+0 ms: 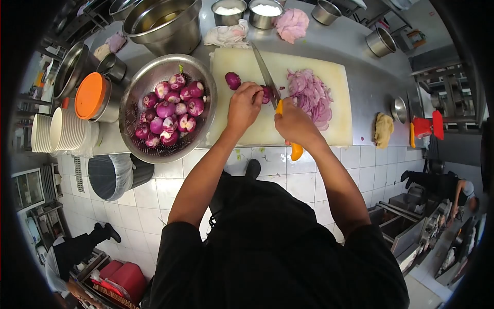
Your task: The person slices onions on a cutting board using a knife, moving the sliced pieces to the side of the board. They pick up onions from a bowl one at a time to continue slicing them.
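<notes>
On a pale cutting board (288,135), my left hand (246,105) presses a red onion piece (266,95) with bent fingers. My right hand (297,123) is wrapped round the yellow handle of a long knife (265,67), whose blade lies against the right side of that piece. One whole peeled onion (233,80) rests just above my left hand. Right of the blade spreads a pile of sliced onion (311,98). A metal colander (205,119) full of peeled red onions stands left of the board.
Behind are a large steel pot (175,36), bowls of white contents (265,14) and cloths (292,26). An orange lid (90,96) and stacked white bowls (67,129) stand left. A yellow cloth (383,131) lies right. Other people (442,188) are at both lower sides.
</notes>
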Demonstrator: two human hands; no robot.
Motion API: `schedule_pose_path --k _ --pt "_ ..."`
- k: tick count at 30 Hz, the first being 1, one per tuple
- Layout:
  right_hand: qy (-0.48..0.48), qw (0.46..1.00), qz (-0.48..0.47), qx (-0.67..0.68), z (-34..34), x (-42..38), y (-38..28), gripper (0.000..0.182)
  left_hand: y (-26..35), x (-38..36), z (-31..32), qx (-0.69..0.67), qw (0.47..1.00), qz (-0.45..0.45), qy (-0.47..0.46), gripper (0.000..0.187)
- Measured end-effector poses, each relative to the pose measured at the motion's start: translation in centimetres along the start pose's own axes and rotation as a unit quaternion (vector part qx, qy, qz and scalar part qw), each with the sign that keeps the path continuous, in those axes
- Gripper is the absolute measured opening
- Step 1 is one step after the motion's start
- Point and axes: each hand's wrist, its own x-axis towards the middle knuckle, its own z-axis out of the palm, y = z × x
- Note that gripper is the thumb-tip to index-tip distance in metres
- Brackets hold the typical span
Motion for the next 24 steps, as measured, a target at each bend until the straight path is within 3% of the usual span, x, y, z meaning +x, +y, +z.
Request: schedule_pose_path --k 2,5,8,14,17,20,24 --pt "0.014 1.0 0.004 0.005 0.5 0.2 0.0 0.031 -0.1 0.1 0.1 0.0 1.0 0.009 0.006 0.011" --pt "0.169 0.966 -0.16 -0.117 6.1 6.4 6.4 0.031 -0.5 0.0 0.3 0.0 1.0 0.022 0.014 0.011" --pt "0.038 0.998 -0.042 0.036 2.2 4.5 2.9 0.031 -0.6 0.1 0.1 0.007 0.999 0.034 0.006 0.011" --pt "-0.031 0.999 0.011 0.021 -1.3 -0.2 -0.1 0.036 -0.3 0.0 0.3 -0.007 1.0 0.008 0.013 0.011" --pt "-0.03 0.999 0.027 0.01 -1.0 -2.0 -0.3 0.035 -0.1 0.0 0.2 -0.012 1.0 -0.016 0.005 0.01" --pt "-0.02 0.999 0.028 0.015 0.1 -2.0 0.0 0.037 -0.4 0.0 0.2 0.007 1.0 0.024 0.019 0.009" --pt "0.052 0.997 -0.05 -0.021 4.3 3.5 4.6 0.035 -0.3 -0.1 0.2 -0.011 1.0 -0.004 0.014 0.009"
